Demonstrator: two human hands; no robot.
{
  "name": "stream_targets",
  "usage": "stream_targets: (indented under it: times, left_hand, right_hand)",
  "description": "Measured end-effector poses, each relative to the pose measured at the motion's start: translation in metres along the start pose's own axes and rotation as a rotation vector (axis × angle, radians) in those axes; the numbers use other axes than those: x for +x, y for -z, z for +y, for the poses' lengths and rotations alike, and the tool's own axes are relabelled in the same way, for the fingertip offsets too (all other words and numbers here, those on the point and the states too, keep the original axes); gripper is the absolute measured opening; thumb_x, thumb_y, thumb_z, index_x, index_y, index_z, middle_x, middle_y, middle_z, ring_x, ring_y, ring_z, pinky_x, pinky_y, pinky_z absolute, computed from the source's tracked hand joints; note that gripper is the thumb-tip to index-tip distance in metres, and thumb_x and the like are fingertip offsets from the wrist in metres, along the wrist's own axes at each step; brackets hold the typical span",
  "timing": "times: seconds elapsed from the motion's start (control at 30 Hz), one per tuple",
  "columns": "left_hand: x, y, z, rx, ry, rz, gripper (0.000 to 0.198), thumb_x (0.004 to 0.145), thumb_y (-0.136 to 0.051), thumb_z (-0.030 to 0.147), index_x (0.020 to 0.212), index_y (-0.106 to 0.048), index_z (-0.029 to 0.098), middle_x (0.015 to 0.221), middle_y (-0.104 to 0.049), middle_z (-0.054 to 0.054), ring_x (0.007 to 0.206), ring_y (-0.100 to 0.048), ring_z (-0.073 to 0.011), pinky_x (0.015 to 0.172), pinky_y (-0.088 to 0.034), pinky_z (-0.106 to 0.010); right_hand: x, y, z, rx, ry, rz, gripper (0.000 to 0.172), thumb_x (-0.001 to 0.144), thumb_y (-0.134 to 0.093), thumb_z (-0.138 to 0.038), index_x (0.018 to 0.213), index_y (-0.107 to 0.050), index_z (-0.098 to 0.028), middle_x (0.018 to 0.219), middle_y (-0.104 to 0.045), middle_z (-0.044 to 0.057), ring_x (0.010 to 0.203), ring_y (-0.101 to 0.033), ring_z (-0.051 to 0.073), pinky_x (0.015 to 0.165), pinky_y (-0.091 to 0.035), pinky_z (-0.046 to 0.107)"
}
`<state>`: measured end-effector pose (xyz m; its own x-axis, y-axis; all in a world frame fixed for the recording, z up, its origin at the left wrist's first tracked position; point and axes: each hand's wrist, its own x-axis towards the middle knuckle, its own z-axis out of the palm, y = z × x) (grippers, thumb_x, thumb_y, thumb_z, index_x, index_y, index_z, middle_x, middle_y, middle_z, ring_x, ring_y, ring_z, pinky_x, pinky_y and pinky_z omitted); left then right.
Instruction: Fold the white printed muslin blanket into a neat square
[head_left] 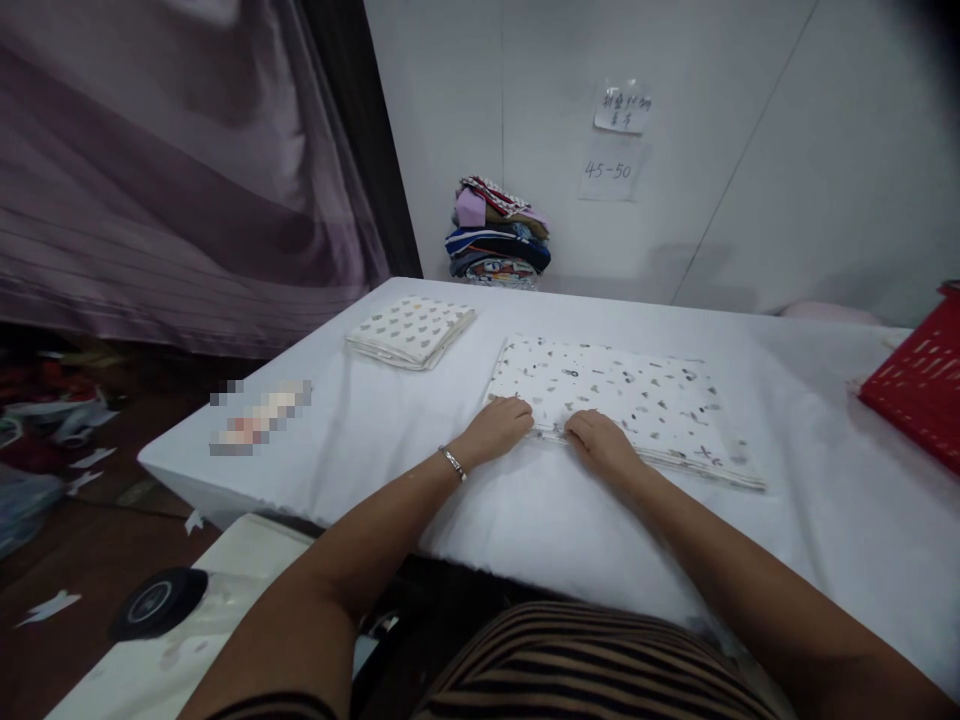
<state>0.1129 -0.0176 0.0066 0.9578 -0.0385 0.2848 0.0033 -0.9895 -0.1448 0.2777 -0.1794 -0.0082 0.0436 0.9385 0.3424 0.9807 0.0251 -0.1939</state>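
Observation:
A white cloth with small printed motifs [607, 390] lies folded into a long rectangle on the white-covered table [420, 460]. At its near edge, toward the left end, my left hand [501, 430] has its fingers curled onto the fabric. My right hand [600, 440] is a little to the right, closed on the same layered edge. The fingertips of both hands are partly hidden. To the left rests a second cloth, folded into a compact square with a leaf-like print [412, 332], apart from both hands.
A blurred-out item [259, 418] lies near the table's left edge. Several folded fabrics form a stack [499, 235] against the wall. A red slatted basket [919, 385] stands at the right. Below left is a pale surface with a black round object [159, 602]. A purple curtain [187, 180] hangs left.

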Motion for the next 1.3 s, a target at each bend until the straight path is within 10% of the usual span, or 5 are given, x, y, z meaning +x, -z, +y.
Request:
stream_targets:
  times: [1.3]
  left_hand:
    - [-0.021, -0.003, 0.001, -0.041, 0.046, -0.005, 0.014, 0.089, -0.046, 0.022, 0.097, -0.057, 0.017, 0.097, -0.06, -0.005, 0.095, -0.053, -0.0176, 0.081, -0.039, -0.031]
  right_hand:
    - [-0.005, -0.008, -0.001, -0.063, 0.146, -0.019, 0.023, 0.09, -0.041, -0.021, 0.104, -0.059, -0.014, 0.098, -0.061, 0.011, 0.089, -0.05, 0.021, 0.076, -0.039, 0.033]
